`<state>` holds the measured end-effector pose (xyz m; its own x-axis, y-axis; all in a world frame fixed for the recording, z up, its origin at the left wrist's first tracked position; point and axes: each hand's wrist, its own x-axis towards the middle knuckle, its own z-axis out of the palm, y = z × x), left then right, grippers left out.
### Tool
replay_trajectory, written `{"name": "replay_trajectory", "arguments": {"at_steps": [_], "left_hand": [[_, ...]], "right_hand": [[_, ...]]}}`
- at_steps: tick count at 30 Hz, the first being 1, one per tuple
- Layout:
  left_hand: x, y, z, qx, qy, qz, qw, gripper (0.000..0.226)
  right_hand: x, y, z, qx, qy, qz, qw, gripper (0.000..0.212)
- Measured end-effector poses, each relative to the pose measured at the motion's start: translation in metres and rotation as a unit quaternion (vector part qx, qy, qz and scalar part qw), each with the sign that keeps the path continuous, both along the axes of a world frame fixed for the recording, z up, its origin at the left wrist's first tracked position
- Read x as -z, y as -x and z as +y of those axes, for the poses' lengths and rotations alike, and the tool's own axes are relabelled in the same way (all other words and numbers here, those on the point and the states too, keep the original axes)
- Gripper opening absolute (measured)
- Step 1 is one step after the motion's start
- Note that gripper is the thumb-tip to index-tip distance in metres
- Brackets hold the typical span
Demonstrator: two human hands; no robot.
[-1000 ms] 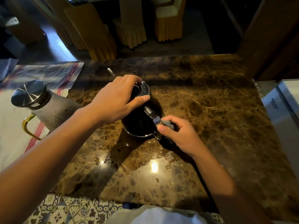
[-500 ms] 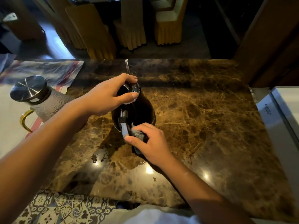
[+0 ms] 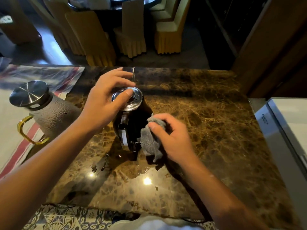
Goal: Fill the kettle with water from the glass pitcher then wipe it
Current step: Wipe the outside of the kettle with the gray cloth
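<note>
Glossy marble counter [image 3: 207, 130]; shiny metal kettle lid [image 3: 132, 100].

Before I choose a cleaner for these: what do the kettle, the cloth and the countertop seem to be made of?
Kettle: dark glossy body, glass or enamelled metal, hard to tell; its lid looks like polished steel, mirror-bright with small holes. Cloth: grey, soft, fuzzy weave, probably microfibre or terry. Countertop: polished brown marble or similar stone, veined and reflecting lamps.

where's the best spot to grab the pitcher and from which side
Take the pitcher by its gold handle, coming from the near left. The loop sticks out on that side with an open gap for fingers, and nothing blocks it. The body looks wide and bumpy, likely a poorer grip, and the left hand and the kettle crowd its right side.
</note>
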<state>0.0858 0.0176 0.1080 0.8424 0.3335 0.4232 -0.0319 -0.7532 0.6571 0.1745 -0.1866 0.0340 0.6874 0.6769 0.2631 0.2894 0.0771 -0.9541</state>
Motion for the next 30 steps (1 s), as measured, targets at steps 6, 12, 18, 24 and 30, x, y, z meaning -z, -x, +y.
{"name": "replay_trajectory", "arguments": {"at_steps": [6,12,18,24,30], "left_hand": [[-0.012,0.004,-0.027,0.093,-0.002,0.057,0.994,0.029],[-0.026,0.007,-0.012,0.205,0.079,0.039,0.975,0.029],[-0.034,0.014,0.003,0.264,0.123,0.026,0.956,0.018],[-0.040,0.018,0.006,0.230,0.273,0.015,0.934,0.012],[-0.047,0.010,-0.023,0.282,0.221,0.044,0.933,0.008]], "right_hand": [[-0.067,-0.012,-0.008,-0.058,-0.082,-0.010,0.995,0.024],[-0.091,0.001,-0.009,-0.043,-0.131,-0.032,0.990,0.026],[-0.090,0.027,-0.001,-0.004,-0.175,-0.012,0.984,0.022],[-0.082,0.043,-0.024,0.068,-0.210,0.095,0.971,0.017],[-0.065,0.049,-0.033,0.062,0.138,-0.055,0.987,0.033]]}}
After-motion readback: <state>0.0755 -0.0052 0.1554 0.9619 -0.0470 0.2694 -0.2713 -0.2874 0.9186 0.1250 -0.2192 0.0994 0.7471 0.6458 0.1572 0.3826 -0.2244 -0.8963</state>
